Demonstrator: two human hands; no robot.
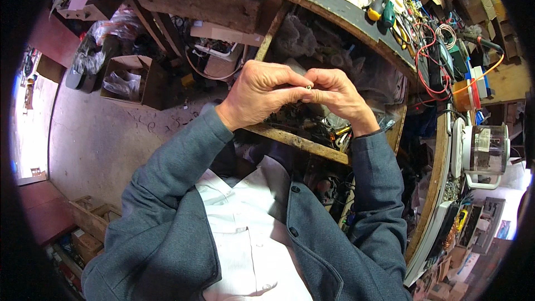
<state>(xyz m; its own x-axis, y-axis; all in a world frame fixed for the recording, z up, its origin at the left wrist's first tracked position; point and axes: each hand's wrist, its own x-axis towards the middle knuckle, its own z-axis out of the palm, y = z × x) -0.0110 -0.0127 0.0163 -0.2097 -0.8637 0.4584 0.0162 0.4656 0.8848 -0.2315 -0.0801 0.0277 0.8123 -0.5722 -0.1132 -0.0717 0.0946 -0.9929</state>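
Above an open wooden drawer [301, 144], my two hands meet fingertip to fingertip. Thumb and forefinger of my left hand [259, 90] are pinched on a small, shiny, ring-shaped metal piece [309, 87]. My right hand [339, 99] pinches at the same piece from the other side. The fingertips cover much of it, so its exact kind cannot be made out. Beneath my right hand, the drawer holds a jumble of small parts, with some brass-coloured cylindrical pieces [341, 131] among them.
Along the bench top lie a yellow-and-black screwdriver [376, 9], a green-handled screwdriver [388, 15] and tangled wires [426, 50]. A clear-walled appliance [486, 149] stands at the right. On the floor at the left sits an open cardboard box [134, 81] with plastic in it.
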